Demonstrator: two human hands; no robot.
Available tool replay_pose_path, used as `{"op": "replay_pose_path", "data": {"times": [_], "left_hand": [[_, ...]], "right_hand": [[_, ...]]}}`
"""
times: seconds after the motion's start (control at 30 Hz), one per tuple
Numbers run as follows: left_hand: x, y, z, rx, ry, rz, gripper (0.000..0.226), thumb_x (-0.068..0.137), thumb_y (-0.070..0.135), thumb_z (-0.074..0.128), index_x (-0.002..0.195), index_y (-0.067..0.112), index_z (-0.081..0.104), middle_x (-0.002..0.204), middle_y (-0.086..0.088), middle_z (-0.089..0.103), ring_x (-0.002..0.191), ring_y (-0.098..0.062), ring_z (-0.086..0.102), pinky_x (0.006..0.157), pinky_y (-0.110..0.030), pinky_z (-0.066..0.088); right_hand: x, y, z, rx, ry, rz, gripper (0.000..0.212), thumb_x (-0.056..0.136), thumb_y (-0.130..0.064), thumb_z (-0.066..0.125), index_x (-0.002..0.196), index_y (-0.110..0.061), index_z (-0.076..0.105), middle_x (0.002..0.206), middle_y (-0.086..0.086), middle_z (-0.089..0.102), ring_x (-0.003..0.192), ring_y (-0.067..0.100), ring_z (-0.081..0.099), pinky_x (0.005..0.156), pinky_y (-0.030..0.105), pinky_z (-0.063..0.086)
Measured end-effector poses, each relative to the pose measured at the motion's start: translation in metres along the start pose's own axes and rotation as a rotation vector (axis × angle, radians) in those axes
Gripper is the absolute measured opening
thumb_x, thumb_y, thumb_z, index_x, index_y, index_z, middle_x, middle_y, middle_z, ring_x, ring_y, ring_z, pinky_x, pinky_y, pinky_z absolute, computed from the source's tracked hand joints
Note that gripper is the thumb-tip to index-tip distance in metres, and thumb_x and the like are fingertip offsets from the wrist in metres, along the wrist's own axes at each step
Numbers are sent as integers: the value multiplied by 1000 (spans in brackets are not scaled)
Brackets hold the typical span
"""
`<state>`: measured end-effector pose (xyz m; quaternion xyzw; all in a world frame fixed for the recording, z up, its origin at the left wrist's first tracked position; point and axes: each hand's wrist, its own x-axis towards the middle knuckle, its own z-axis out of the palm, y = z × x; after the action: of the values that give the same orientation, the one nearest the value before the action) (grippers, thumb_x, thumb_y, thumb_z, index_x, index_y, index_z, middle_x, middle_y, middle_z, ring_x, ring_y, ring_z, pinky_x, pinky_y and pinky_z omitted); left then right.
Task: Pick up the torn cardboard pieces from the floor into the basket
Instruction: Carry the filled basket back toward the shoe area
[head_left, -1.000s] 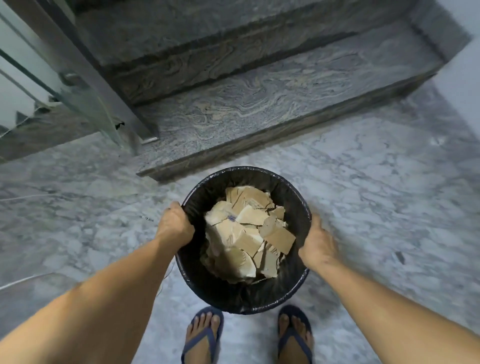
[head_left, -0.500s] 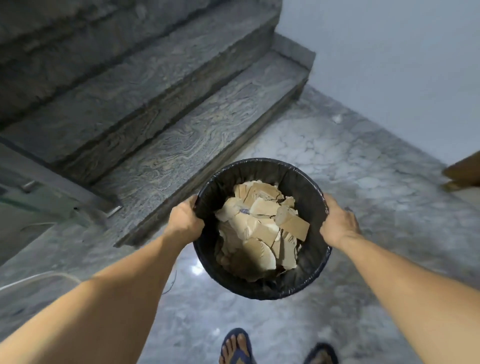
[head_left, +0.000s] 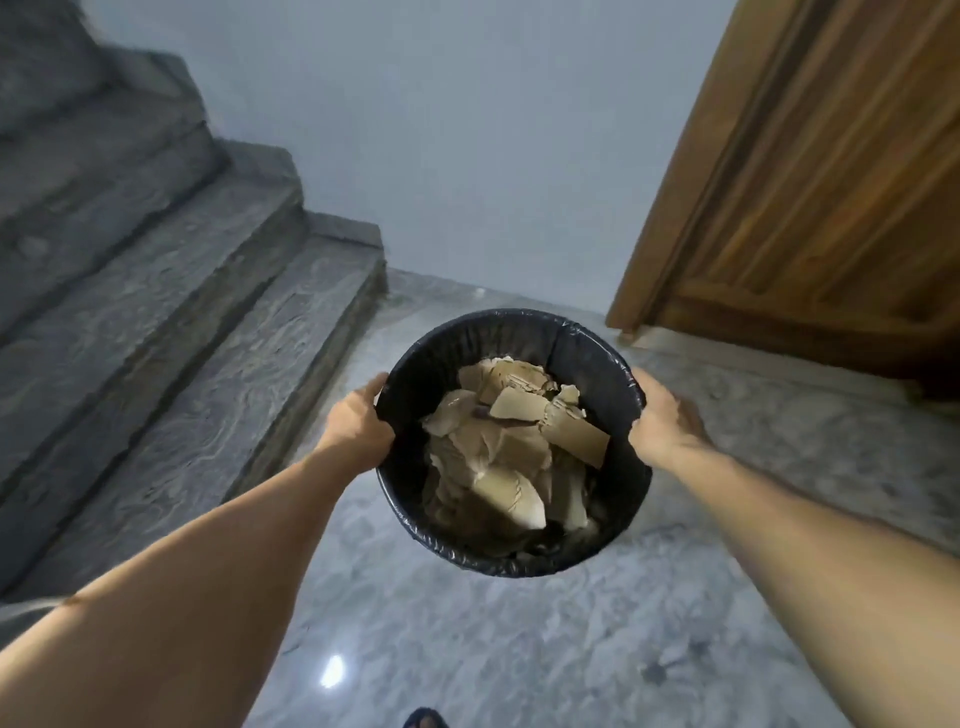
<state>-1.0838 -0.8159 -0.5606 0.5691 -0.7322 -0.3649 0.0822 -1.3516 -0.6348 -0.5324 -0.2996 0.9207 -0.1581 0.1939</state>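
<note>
With both hands on the rim, pickup looks done: no loose cardboard visible on the floor (head_left: 467, 639). Basket (head_left: 519, 551) is held up between left hand (head_left: 358, 427) and right hand (head_left: 662, 422), each gripping opposite sides, stairs (head_left: 171, 332) left, door (head_left: 810, 171) far right. Torn cardboard pieces (head_left: 514, 441) heaped inside. Next, likely: carry level and set down; a tilt would spill the top pieces.
</note>
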Motion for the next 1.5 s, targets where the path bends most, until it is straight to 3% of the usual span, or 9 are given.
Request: {"op": "replay_pose_path", "data": {"times": [0.23,0.4,0.63,0.83,1.0,1.07,1.2,1.33,1.5], "left_hand": [[-54,123,27,39,3,144,73,82,-4,46,150,20,31,124,-19,61,110,-35,59,87,-35,48],[-102,174,43,73,-72,229,69,79,-5,48,145,15,37,123,-22,60,107,-38,60,88,-44,52],[-151,223,73,97,-237,326,75,78,-5,45,147,19,26,119,-20,62,100,-39,61,78,-45,55],[-179,247,91,57,-419,319,69,79,-2,48,143,18,34,111,-10,68,95,-30,63,80,-42,55],[-209,263,91,45,-610,385,62,78,0,48,138,15,46,98,-6,72,82,-27,68,68,-36,60],[-221,269,90,50,-677,430,55,79,-2,49,131,15,54,89,-7,75,72,-28,69,54,-28,59],[-244,275,90,88,-780,560,42,79,-6,51,108,20,68,72,-13,74,76,-36,71,63,-36,59],[-275,271,96,69,-854,595,41,78,-6,56,105,23,66,73,-11,74,79,-35,71,67,-39,59],[-317,255,107,11,-988,572,39,81,-7,58,114,13,64,82,-6,71,77,-30,68,62,-34,55]], "right_hand": [[-63,89,-99,221,98,51,49,88,-34,46,136,-30,47,115,10,63,107,35,59,81,33,43],[-116,135,-141,245,210,127,47,92,-12,53,138,-20,45,104,12,63,93,32,58,72,29,37],[-182,191,-178,234,261,319,52,87,-4,53,135,-22,43,105,17,65,89,37,63,66,37,51],[-236,219,-186,258,313,508,62,87,1,50,143,-24,42,106,14,66,87,33,63,66,32,49],[-300,226,-186,321,382,693,64,86,4,50,143,-27,44,116,17,64,100,35,63,83,39,55],[-324,225,-184,346,407,758,64,87,3,50,143,-28,45,120,16,63,104,35,62,86,39,54],[-372,223,-182,391,457,858,62,88,1,50,142,-27,46,128,14,62,112,34,60,88,33,51],[-423,219,-170,441,523,947,52,87,-3,50,135,-22,52,125,14,62,113,36,58,86,33,48],[-491,214,-153,648,639,1212,57,91,-3,57,145,-9,39,129,21,57,106,34,58,86,37,49]]}}
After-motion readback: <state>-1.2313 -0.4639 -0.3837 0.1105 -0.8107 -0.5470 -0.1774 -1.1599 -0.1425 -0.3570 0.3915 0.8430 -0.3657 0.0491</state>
